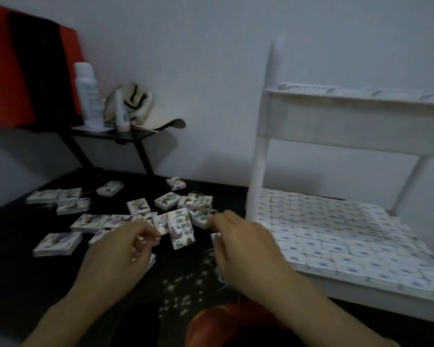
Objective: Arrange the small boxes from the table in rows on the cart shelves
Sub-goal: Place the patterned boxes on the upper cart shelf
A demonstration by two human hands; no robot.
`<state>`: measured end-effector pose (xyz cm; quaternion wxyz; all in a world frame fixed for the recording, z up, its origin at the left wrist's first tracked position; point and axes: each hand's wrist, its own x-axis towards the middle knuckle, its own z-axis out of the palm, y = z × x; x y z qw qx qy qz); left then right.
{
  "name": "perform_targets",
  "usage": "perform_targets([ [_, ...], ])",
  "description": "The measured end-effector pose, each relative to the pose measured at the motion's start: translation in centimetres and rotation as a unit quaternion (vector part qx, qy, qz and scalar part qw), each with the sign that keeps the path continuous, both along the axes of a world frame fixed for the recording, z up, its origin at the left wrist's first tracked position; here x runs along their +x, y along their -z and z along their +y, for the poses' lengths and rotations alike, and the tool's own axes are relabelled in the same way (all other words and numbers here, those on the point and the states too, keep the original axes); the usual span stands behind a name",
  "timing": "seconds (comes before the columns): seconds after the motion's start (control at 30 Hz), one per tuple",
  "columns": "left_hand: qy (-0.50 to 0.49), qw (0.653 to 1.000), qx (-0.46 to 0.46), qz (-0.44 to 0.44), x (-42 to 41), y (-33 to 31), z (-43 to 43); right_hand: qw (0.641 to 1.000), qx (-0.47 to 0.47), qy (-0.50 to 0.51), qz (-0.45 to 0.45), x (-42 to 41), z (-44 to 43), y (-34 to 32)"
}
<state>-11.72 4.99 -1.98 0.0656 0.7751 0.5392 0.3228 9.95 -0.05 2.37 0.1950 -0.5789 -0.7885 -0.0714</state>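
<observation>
On the table (23, 271) the left hand (118, 251) pinches a small box (162, 227), the right hand (241, 239) is too blurry to tell; cart shelf (361, 293) next.

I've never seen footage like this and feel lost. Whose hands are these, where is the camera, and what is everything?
One picture, from a camera worn on a person's head, looking down. The left hand and right hand are that person's own, bare. They reach among small white printed boxes scattered on a dark table. Both are curled at the boxes, but blur hides whether either grips one. At right stands a white cart; its lower shelf is packed with rows of such boxes.
</observation>
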Motion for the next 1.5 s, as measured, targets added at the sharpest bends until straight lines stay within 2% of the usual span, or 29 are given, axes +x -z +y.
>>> perform_targets([
  [0.1,-0.034,0.997,-0.019,0.067,-2.9,4.0,0.1,0.976,-0.152,0.112,-0.111,-2.0,2.9,4.0],
  [0.2,-0.026,0.994,-0.02,0.109,-3.9,5.8,0.2,0.95,-0.185,0.181,-0.177,-2.9,4.9,6.8],
  [0.3,-0.011,0.993,-0.009,0.12,-4.7,6.6,0.5,0.946,-0.179,0.191,-0.193,-3.4,5.1,7.9],
  [0.47,0.012,0.997,-0.01,0.076,-5.2,7.6,0.3,0.989,-0.108,0.036,-0.096,-2.6,3.4,7.7],
  [0.53,0.014,0.999,-0.019,0.043,-5.3,7.5,-0.1,0.992,-0.125,-0.017,-0.011,-2.0,3.4,7.2],
  [0.6,0.002,0.999,-0.033,-0.019,-5.2,7.2,-0.4,0.988,-0.138,-0.031,0.059,-1.4,4.0,6.9],
  [0.67,-0.035,0.997,-0.027,-0.057,-4.8,7.1,-0.4,0.991,-0.117,-0.008,0.068,-0.9,4.7,7.2],
  [0.73,-0.08,0.996,-0.007,-0.044,-4.3,7.3,0.1,0.99,-0.132,0.043,0.026,-0.9,5.3,7.7],
  [0.83,-0.135,0.987,-0.081,0.028,-3.9,7.6,1.0,0.972,-0.217,0.088,-0.025,-1.4,5.7,8.2],
  [0.9,-0.133,0.982,-0.116,0.062,-3.8,7.7,1.2,0.972,-0.222,0.074,0.004,-1.5,5.6,8.3],
  [0.97,-0.118,0.984,-0.124,0.054,-3.8,7.4,0.9,0.974,-0.213,0.048,0.059,-1.3,5.4,8.2],
  [1.13,-0.077,0.984,-0.151,-0.045,-3.1,5.7,-0.8,0.959,-0.209,0.001,0.191,-1.4,4.4,8.1],
  [1.3,-0.024,0.973,-0.168,-0.157,-2.7,5.8,-1.3,0.938,-0.204,-0.011,0.279,-1.3,3.4,7.9],
  [1.5,0.062,0.902,-0.277,-0.325,-1.1,3.7,-2.3,0.906,-0.2,0.025,0.374,0.8,1.3,6.2],
])
